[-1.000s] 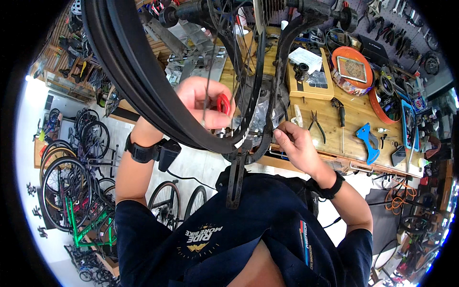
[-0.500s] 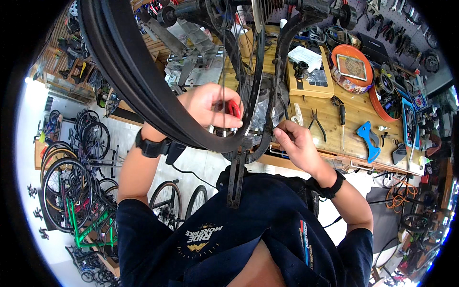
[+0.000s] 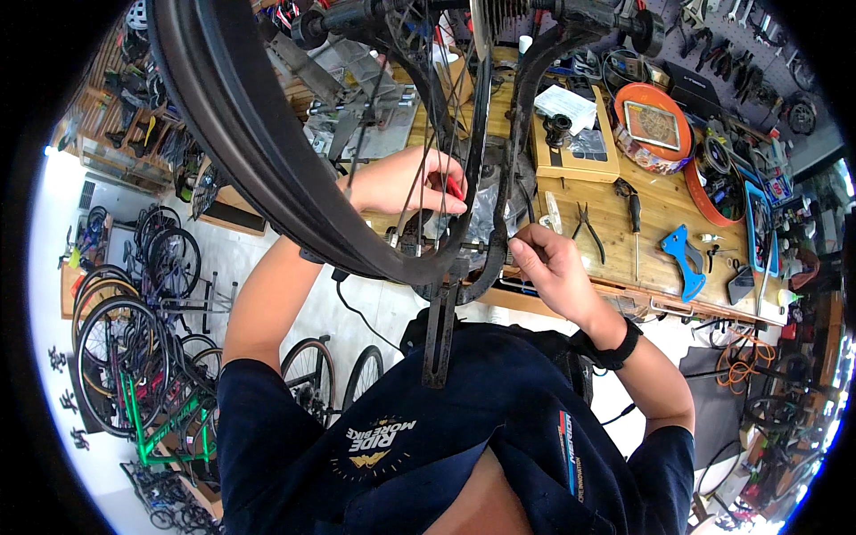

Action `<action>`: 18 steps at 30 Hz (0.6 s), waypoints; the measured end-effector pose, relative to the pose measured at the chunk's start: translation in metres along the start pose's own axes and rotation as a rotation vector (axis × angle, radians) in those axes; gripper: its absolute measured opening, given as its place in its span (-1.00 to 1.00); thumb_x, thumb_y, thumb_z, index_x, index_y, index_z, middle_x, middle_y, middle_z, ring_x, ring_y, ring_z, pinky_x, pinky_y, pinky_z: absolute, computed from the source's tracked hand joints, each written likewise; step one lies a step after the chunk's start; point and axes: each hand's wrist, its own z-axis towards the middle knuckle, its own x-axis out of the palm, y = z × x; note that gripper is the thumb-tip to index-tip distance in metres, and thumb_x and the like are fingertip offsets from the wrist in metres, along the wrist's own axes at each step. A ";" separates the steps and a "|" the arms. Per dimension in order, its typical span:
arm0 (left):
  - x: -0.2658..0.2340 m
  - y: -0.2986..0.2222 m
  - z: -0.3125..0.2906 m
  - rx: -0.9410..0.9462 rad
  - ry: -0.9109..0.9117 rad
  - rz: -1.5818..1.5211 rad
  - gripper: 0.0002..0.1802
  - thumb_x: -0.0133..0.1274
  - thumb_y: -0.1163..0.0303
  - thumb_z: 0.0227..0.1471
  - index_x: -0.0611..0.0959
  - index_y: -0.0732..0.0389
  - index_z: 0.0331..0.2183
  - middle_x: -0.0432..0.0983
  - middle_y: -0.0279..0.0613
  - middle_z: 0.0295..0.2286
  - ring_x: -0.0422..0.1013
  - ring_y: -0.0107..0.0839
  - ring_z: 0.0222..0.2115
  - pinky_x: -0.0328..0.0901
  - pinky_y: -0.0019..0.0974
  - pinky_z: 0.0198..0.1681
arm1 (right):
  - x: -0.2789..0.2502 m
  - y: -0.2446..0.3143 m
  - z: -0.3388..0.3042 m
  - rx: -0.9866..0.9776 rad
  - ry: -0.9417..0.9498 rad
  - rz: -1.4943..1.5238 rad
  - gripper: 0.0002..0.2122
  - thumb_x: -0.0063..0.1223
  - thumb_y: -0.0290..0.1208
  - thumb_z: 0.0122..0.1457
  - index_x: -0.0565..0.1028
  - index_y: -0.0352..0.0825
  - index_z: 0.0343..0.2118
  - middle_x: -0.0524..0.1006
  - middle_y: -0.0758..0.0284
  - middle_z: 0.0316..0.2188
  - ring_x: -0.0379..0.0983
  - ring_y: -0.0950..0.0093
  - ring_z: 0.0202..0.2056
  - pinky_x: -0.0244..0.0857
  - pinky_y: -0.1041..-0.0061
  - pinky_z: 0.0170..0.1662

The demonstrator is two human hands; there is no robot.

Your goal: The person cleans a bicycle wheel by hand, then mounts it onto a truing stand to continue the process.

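A black bicycle wheel rim with thin spokes curves across the upper middle, mounted in a dark metal truing stand. My left hand reaches behind the spokes, its fingers closed round a small red spoke wrench close to the rim's inner side. Part of the wrench is hidden by my fingers. On the other side of the stand, my right hand is curled, thumb and forefinger pinched at the end of the stand's side part. What those fingertips grip is too small to make out.
Pliers, a screwdriver and a blue tool lie on the wooden workbench to the right. A cardboard box and an orange round container stand farther back. Several bicycles are parked at left.
My left hand has shifted a little to the right with the red spoke wrench, which now shows less. The spokes have changed position. My right hand has stayed nearly still.
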 end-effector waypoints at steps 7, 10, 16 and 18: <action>-0.002 -0.038 -0.028 -0.028 0.038 -0.083 -0.78 0.27 0.42 -0.06 0.60 0.33 -0.39 0.54 -0.26 -0.41 0.42 -0.53 -0.34 0.30 -0.40 -0.22 | 0.001 0.001 0.000 -0.006 -0.005 0.003 -0.74 0.06 -0.31 0.25 0.51 -0.48 -0.36 0.42 0.30 -0.66 0.25 0.63 -0.59 0.21 0.54 -0.50; -0.003 -0.051 -0.042 -0.012 0.049 -0.195 -0.80 0.26 0.45 -0.06 0.56 0.33 -0.44 0.53 -0.25 -0.41 0.41 -0.54 -0.35 0.30 -0.40 -0.23 | 0.001 0.000 0.000 0.001 -0.001 0.003 -0.74 0.06 -0.31 0.25 0.51 -0.48 -0.36 0.41 0.30 -0.66 0.25 0.62 -0.60 0.20 0.54 -0.51; -0.009 -0.084 -0.066 -0.023 0.001 -0.327 -0.73 0.29 0.39 -0.11 0.52 0.30 -0.47 0.51 -0.27 -0.44 0.42 -0.52 -0.38 0.29 -0.43 -0.28 | 0.001 -0.003 0.000 0.001 -0.004 0.010 -0.74 0.06 -0.31 0.25 0.51 -0.48 -0.36 0.41 0.30 -0.67 0.24 0.61 -0.61 0.19 0.53 -0.52; -0.011 -0.096 -0.070 -0.023 -0.023 -0.340 -0.66 0.32 0.29 -0.13 0.51 0.29 -0.49 0.49 -0.27 -0.47 0.42 -0.51 -0.40 0.29 -0.45 -0.31 | 0.001 -0.003 0.000 -0.002 -0.003 0.009 -0.74 0.06 -0.31 0.25 0.50 -0.48 -0.36 0.41 0.30 -0.67 0.24 0.61 -0.60 0.19 0.53 -0.52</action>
